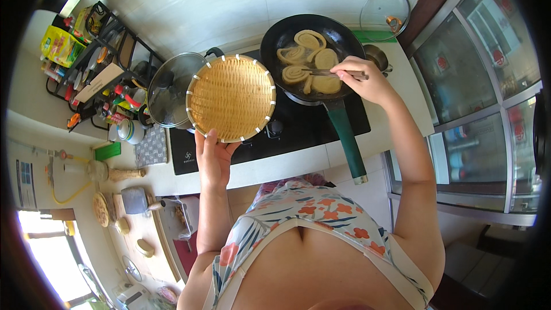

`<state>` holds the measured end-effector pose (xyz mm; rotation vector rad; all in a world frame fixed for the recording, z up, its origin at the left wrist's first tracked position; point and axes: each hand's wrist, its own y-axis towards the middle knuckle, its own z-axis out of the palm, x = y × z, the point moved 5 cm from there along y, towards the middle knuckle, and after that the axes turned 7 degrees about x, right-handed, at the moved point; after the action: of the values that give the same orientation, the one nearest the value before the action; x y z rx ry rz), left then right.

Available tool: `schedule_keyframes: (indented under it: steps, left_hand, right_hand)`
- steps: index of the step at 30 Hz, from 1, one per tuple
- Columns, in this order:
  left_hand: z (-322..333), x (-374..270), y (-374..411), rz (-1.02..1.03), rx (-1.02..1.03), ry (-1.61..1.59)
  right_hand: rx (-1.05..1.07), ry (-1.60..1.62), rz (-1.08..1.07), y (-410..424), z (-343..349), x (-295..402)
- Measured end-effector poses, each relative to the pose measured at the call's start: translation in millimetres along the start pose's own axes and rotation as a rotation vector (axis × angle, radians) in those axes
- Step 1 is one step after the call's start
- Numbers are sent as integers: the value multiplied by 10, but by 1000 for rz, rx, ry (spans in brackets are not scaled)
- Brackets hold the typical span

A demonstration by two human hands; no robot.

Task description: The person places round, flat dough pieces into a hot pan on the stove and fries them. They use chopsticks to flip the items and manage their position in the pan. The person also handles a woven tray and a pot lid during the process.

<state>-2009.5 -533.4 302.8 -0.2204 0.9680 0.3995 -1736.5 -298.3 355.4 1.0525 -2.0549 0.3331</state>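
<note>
My left hand (214,155) grips the near rim of a round woven bamboo basket (232,97), which has nothing in it. The basket is held above the stove, left of a black frying pan (275,30). With my right hand (366,79) I hold a pair of chopsticks (323,72) over the pan. Their tips are at a coiled dough spiral (295,74) on the pan's left side; whether they pinch it I cannot tell. Several other pale golden dough spirals (326,59) lie in bubbling oil. The pan's green handle (348,146) points towards me.
A lidded pot (172,90) stands left, partly behind the basket. Seasonings crowd a black rack (107,51). A glass lid (379,13) leans on the wall behind a small metal cup (375,56). Further left, a cleaver (134,200) lies on a board. Glass doors (465,73) stand right.
</note>
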Motion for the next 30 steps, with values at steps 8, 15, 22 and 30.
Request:
schedule_keyframes:
  steps: [8,15,22,30]
  left_hand:
    - [-20,20,-43,-8,-8,-12]
    - [18,16,-45,-20,5,-5]
    - [7,17,-53,-24,7,0]
    - [29,-19,-82,-24,14,5]
  right_hand:
    - [9,17,-45,28,81,-35]
    - [-130,183,-16,55,258,-81]
    - [39,-155,-275,176,159,239]
    - [56,122,55,738,194,47]
